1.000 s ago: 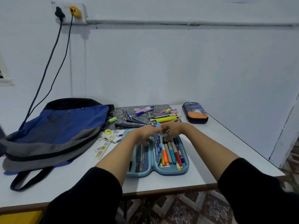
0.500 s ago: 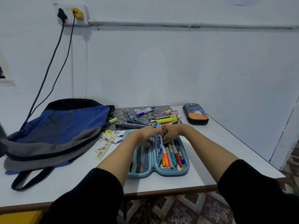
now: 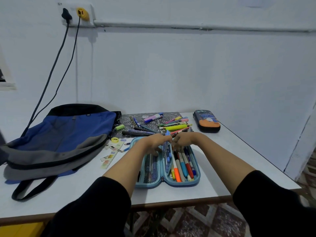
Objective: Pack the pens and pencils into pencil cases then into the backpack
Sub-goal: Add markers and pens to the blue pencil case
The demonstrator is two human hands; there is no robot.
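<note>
Pencil case [image 3: 185, 184] on seemingly laminate table [image 3: 225, 170]

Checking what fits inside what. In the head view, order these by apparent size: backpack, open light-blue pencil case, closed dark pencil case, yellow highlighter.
1. backpack
2. open light-blue pencil case
3. closed dark pencil case, though it lies farther from the camera, so the gap between the cases is unsure
4. yellow highlighter

The open pencil case [image 3: 148, 185] is lying on the bench [image 3: 230, 159] before me; the backpack [image 3: 68, 134] is lying left; loose pens [image 3: 176, 128] are lying behind it; the closed case [image 3: 207, 122] is sitting far right.
</note>
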